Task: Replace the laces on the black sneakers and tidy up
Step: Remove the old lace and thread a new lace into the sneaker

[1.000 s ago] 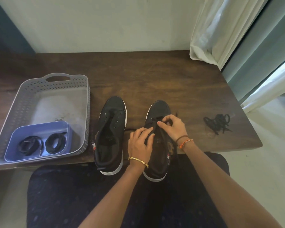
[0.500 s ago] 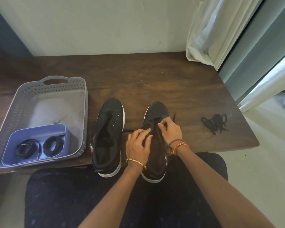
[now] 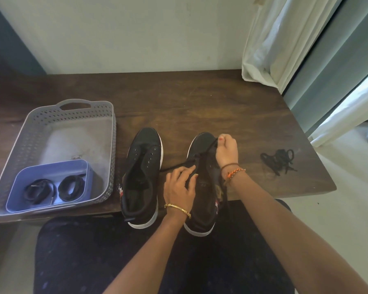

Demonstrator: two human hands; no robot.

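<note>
Right sneaker [image 3: 202, 187]: on table [image 3: 200, 102], right of unlaced left sneaker [image 3: 141, 172]. Right hand [image 3: 226, 151] pinches black lace [image 3: 208, 148] over its toe; left hand [image 3: 180, 187], fingers loosely spread, rests on its eyelets.

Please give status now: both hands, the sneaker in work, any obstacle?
Right hand pinches lace, drawn over right sneaker toe. Left hand fingers rest at its eyelets. Left sneaker unlaced. Nothing in the way.

The right hand [image 3: 226, 152] pinches a black lace [image 3: 208, 148] above the right sneaker [image 3: 202, 187]; the left hand [image 3: 180, 187] steadies it.
</note>
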